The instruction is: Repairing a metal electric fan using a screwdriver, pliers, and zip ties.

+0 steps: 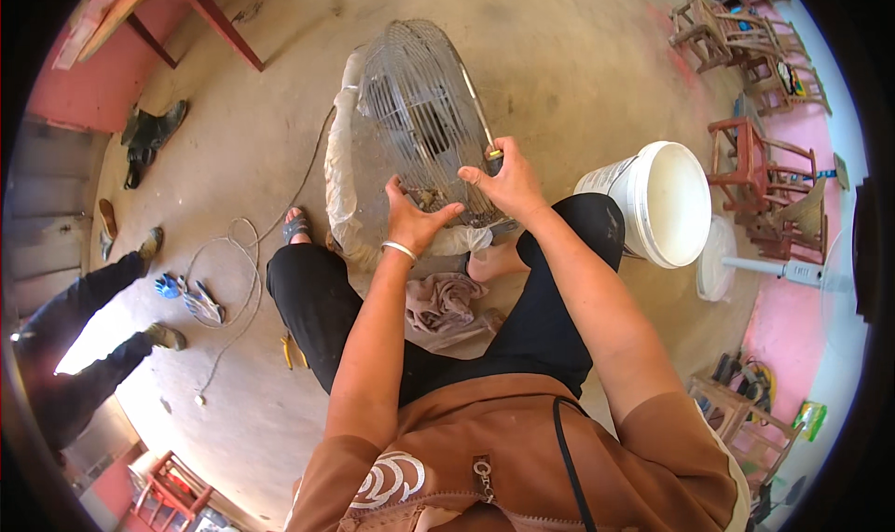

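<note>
A metal fan cage (406,70) stands before me, with a grille and dusty parts inside and pale wrapping (340,168) along its left and lower edges. My right hand (508,178) grips a yellow-and-black screwdriver handle (494,156) at the cage's right side; its long shaft points up along the rim. My left hand (415,220) is at the lower front of the cage with thumb and fingers spread apart; whether it touches the wire is unclear. A crumpled cloth (443,304) lies between my legs. Pliers (289,353) lie by my left knee.
A white bucket (676,206) and lid (713,257) sit at right, before stacked wooden chairs (755,173). A cable (256,262), gloves (200,299) and boots (154,136) lie at left, near another person's legs (84,304). A table (210,19) stands at upper left.
</note>
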Demonstrator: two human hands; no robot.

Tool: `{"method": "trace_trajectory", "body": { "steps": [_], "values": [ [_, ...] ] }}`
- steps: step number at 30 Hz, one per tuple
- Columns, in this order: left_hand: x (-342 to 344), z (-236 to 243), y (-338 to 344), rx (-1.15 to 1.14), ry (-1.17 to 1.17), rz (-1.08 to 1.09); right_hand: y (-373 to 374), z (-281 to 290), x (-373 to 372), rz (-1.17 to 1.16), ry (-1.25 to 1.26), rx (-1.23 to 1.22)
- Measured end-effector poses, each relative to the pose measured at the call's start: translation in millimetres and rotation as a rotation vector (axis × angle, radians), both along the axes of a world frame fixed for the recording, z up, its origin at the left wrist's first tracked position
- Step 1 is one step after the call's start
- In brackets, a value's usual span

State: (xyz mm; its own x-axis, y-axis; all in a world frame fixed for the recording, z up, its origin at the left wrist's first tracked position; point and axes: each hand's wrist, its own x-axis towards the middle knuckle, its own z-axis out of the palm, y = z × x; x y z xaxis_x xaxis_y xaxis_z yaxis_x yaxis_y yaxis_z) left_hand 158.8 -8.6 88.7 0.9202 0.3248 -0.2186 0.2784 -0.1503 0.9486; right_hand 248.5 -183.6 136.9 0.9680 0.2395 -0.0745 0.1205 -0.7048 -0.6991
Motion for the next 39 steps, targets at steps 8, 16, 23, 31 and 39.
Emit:
{"method": "trace_trajectory", "body": {
  "steps": [8,16,23,31,39],
  "values": [
    [11,17,8,-0.097,0.009,-0.065,0,9,18,0.041,0.045,0.121],
    [33,90,45,0.098,0.223,-0.139,9,49,43,0.098,0.072,0.243],
    [55,163,66,0.012,0.508,-0.415,22,56,44,0.056,0.113,0.315],
    [105,135,113,0.169,0.664,-0.450,37,62,71,0.016,0.165,0.526],
    [156,141,134,0.333,0.600,-0.528,-22,22,10,0.042,0.070,0.416]
  ]
}}
